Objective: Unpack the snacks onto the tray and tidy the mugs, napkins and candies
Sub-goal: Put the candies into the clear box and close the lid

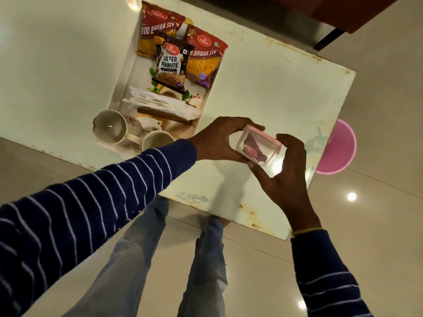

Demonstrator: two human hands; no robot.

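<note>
While the pale table (pixel 263 92) fills most of the view, a white tray (pixel 119 88) lies on it toward eleven o'clock, carrying two red bhujia sev packets (pixel 158 30), a salted peanuts packet (pixel 170 65) lying over them, and white napkins (pixel 160 102). Two mugs (pixel 112 130) stand at the tray's near end, close together. At about three o'clock from the mugs, above the table, both hands grip a small clear container (pixel 257 148) with a pink lid (pixel 263 132): the left hand (pixel 215 140) curls round its left side, the right hand (pixel 283 170) cups it from below. Red candies (pixel 250 152) show inside.
</note>
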